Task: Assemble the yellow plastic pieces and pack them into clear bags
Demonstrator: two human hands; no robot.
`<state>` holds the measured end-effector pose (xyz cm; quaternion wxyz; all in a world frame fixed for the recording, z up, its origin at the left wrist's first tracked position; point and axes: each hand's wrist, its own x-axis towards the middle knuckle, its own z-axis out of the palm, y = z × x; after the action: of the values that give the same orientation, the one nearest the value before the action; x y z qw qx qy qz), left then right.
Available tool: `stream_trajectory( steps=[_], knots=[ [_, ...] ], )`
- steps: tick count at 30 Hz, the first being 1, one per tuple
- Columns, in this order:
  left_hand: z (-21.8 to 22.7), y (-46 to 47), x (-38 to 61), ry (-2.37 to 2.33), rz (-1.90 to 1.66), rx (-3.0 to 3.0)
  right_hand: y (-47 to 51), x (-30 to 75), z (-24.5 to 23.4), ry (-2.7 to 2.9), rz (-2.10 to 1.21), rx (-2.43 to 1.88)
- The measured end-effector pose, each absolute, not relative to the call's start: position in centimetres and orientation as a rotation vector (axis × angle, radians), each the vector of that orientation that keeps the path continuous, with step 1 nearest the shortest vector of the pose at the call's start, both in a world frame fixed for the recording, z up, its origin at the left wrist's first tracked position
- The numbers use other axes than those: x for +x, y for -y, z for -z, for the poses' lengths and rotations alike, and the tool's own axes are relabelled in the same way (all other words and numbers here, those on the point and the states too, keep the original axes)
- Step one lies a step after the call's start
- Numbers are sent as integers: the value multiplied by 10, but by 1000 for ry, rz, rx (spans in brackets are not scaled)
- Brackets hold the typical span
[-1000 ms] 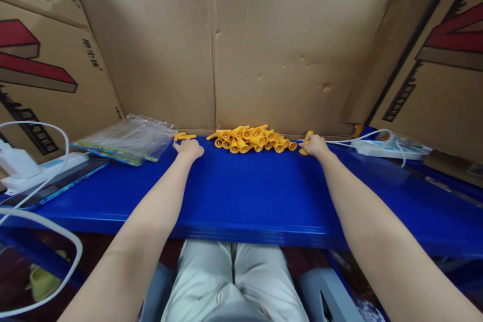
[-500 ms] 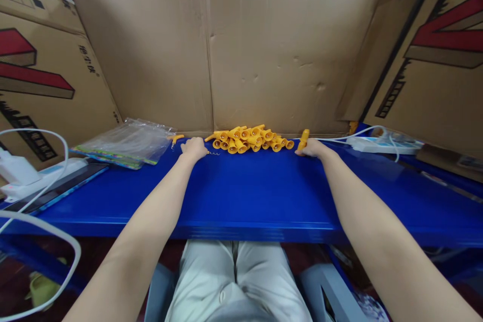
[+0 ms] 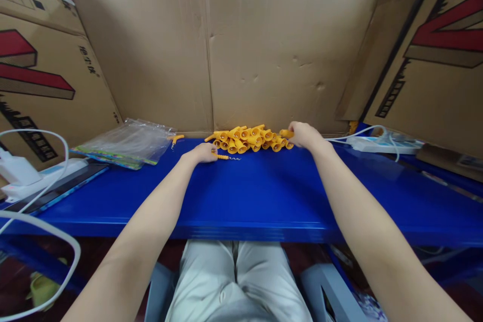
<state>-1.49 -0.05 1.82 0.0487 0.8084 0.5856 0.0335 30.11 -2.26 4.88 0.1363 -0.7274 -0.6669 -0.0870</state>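
Observation:
My left hand [image 3: 204, 152] is closed round the yellow handle of a corkscrew [image 3: 223, 157], its metal spiral pointing right, low over the table. Beside it is a pile of yellow cone-shaped sleeves [image 3: 241, 142], stacked with most of their open ends facing me. At the pile's right end, my right hand [image 3: 303, 135] grips another yellow sleeve [image 3: 286, 133], partly hidden by the fingers. A second yellow corkscrew [image 3: 175, 139] lies left of my left hand, close to the plastic bags.
Clear plastic bags [image 3: 128, 141] lie on the blue table [image 3: 256, 196] at left. Power strips [image 3: 385, 145] with white cables sit on both sides, and a dark flat device [image 3: 64, 188] is at left. A tall cardboard sheet [image 3: 279, 55] stands behind, with boxes at both sides.
My left hand has moved right and slightly nearer, bringing the corkscrew in front of the pile. My right hand has moved left to the pile, and its sleeve has tipped from upright to sideways.

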Motion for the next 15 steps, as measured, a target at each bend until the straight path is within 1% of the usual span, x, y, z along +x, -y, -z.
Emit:
stream_trajectory(
  steps=[2,5,10,15],
  knots=[
    [-19,4,-9,-1657,-142,2447,23,288,-47,2152,167,-1916],
    [-18,7,-4,-1597,-181,2463,19,269,-35,2405,49,-1685],
    [-15,6,-5,-1574,-234,2480,13,252,-15,2482,-18,-1643],
    [-12,2,-6,-1517,-323,2481,16,245,-12,2457,-22,-1566]
  ],
)
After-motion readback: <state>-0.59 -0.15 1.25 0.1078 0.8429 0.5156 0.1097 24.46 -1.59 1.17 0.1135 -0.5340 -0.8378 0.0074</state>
